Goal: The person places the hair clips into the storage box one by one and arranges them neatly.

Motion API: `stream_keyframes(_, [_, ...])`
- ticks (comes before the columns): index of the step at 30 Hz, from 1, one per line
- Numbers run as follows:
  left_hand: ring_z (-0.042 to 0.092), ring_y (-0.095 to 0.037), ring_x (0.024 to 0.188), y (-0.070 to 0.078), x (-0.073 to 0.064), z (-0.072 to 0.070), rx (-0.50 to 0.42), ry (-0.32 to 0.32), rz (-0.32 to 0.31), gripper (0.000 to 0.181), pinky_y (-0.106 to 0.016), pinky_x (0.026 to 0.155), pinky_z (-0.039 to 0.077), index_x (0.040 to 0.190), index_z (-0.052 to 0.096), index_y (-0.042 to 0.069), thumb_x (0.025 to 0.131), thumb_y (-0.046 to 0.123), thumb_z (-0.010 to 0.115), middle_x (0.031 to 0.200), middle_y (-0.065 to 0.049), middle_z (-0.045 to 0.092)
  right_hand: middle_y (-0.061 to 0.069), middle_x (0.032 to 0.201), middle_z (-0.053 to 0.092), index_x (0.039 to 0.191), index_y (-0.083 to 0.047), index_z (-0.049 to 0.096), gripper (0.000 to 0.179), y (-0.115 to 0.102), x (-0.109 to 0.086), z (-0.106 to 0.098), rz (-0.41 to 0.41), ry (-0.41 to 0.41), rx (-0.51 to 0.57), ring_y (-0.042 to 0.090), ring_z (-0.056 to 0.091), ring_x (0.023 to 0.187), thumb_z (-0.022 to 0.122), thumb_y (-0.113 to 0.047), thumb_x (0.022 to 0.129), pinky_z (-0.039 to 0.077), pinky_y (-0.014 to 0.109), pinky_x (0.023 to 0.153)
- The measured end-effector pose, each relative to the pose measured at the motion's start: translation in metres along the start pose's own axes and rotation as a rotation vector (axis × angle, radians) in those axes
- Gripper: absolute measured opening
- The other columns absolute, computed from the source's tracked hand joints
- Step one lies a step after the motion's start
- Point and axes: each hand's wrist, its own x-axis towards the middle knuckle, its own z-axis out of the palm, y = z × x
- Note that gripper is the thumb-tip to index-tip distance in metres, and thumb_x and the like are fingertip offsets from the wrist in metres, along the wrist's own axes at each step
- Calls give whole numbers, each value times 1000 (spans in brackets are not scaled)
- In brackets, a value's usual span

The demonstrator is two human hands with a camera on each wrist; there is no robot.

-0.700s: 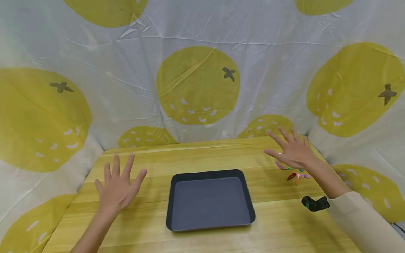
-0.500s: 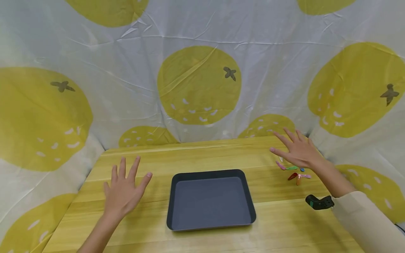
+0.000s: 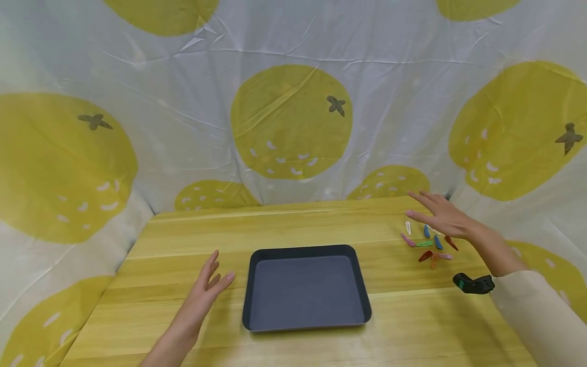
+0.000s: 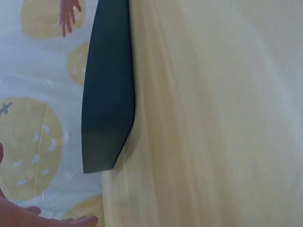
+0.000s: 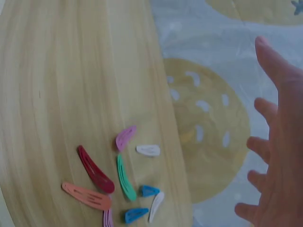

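- Since the snap hair clips point(image 5: 124, 178) lie thin and bunched, a low thumb-and-fingertip pinch, one each, probably works best.
- Right hand point(image 3: 445, 216): fingers spread, released; clips just below them, right of head frame, no contact seen.
- Left hand point(image 3: 200, 298): released, lower left; baking tray point(image 3: 307, 293) beside it, lower centre, apart.

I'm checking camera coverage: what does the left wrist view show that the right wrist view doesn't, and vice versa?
Only the left wrist view shows the tray, seen from its side, and part of the left grip at the lower left edge.

Only the right wrist view shows the clips, lying near the table edge.

Both show the table, the patterned cloth and the right grip, which is small and cut off at the top in the left wrist view.
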Motion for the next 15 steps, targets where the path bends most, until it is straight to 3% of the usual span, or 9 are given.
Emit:
stream_keyframes(3, [3, -44, 154, -7, -4, 9, -164, -32, -14, 95, -66, 119, 9, 168, 0, 27, 101, 36, 67, 171, -17, -1, 37, 162, 15, 163, -1, 23, 74, 8, -3, -3, 1, -27, 72, 64, 13, 144, 50, -42, 108, 16, 83, 102])
stream_keyframes(7, [4, -47, 154, -18, -9, 21, -299, -67, -20, 93, -61, 121, 12, 168, 5, 21, 100, 17, 69, 171, -19, 3, 36, 163, 16, 164, -1, 21, 74, 15, -6, -7, 30, -78, 149, 63, 15, 144, 50, -42, 108, 20, 82, 102])
stream_keyframes(11, [0, -52, 152, -29, -12, 30, -376, -131, -18, 93, -63, 119, 15, 167, 4, 14, 98, 3, 66, 169, -24, 1, 37, 162, 15, 165, -2, 15, 76, 26, -8, -11, 74, -150, 204, 63, 16, 143, 48, -42, 109, 24, 82, 100])
stream_keyframes(15, [-3, -57, 149, -38, -13, 37, -381, -188, -9, 99, -65, 117, 20, 166, 0, 8, 94, -3, 67, 168, -29, -3, 39, 159, 17, 165, -2, 6, 78, 39, -14, -15, 134, -216, 299, 64, 20, 141, 45, -42, 110, 27, 82, 100])
